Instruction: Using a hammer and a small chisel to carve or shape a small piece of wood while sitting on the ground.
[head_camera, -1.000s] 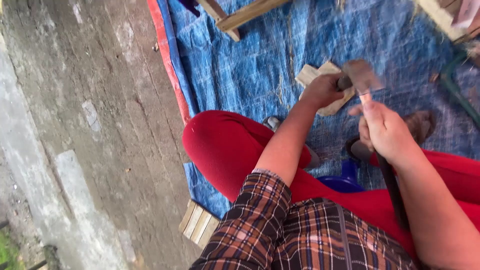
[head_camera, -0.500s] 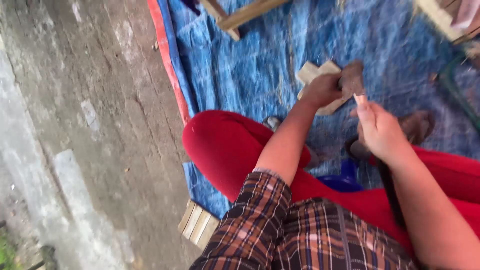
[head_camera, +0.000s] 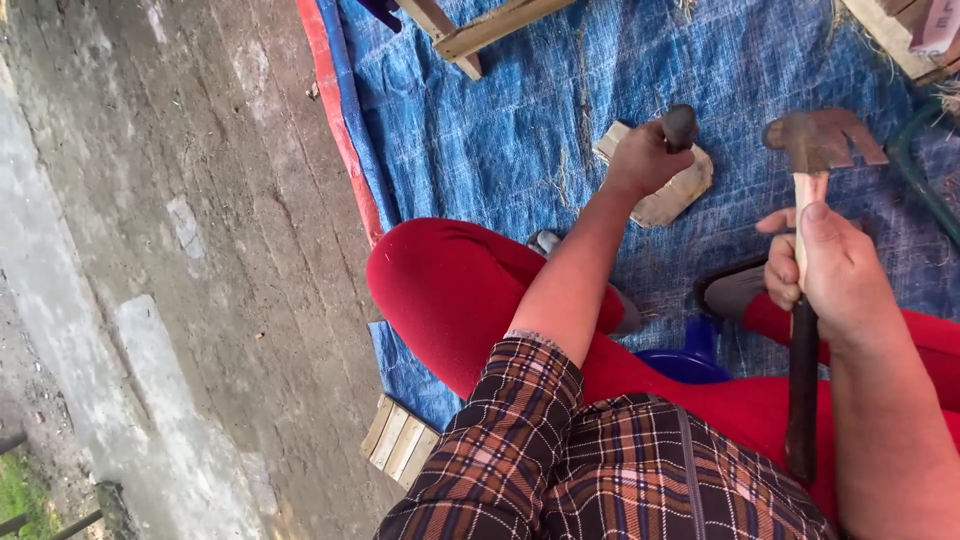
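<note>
Left hand (head_camera: 640, 160) clenched around a dark rod (head_camera: 680, 126), held upright on a wood block (head_camera: 668, 190). Right hand (head_camera: 825, 270) grasping a hammer (head_camera: 812, 150) by its handle, head raised beside the block. Tarp (head_camera: 540, 130) carries all; block mid-tarp. Plank (head_camera: 480, 30) at far edge.

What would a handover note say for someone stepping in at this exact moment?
Left hand: closed around a dark rod-like tool, held upright on a pale wooden block that lies on the blue tarp.
Right hand: gripping the handle of a rusty claw hammer, head raised beside the block, not touching the tool.
Nearby: wooden frame pieces at the tarp's far edge, slatted wood by the knee.
Done: tool placed on the block. Any mark in the block is hidden. Left: hammer is not yet down on the tool.
</note>
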